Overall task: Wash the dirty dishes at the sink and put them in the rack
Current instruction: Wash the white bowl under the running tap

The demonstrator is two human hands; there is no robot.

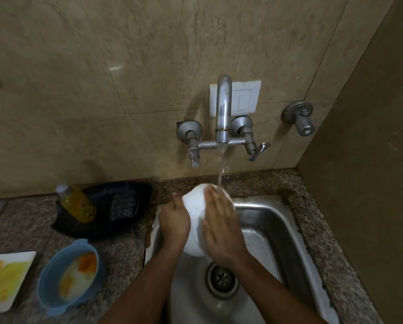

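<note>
1. Over the steel sink [277, 220], under a running tap [222, 113]: I hold a white bowl [197, 213] in the stream of water [221, 169], which lands on its upper rim.
2. My left hand [174, 220] curls round the bowl's left side, fingers wrapped out of sight behind it. My right hand [221, 228] lies flat on its outer wall, fingers straight and close together, rubbing rather than gripping.
3. Done well, I judge, this rinse means turning the bowl slowly so water sweeps every face, inside and out, with the left grip firm because wet, smooth ware slips. Keeping it low over the basin would limit splashing onto the granite counter [125, 249].
4. Whether any soap or residue remains on the bowl I cannot tell; what I see of it looks clean and white.
5. Left of the sink, a blue bowl [67, 277] holds orange, yellow and white smears, unwashed.
6. Beside it at the frame's edge, a white square plate [6, 279] carries orange and yellow streaks, also unwashed.
7. Behind them a black tray [102, 211] holds a tilted bottle of yellow dish liquid [77, 203] and a dark scrub pad [122, 205].
8. No rack is in view, so where the bowl goes next I cannot say. Two dishes remain, by my reckoning.
</note>
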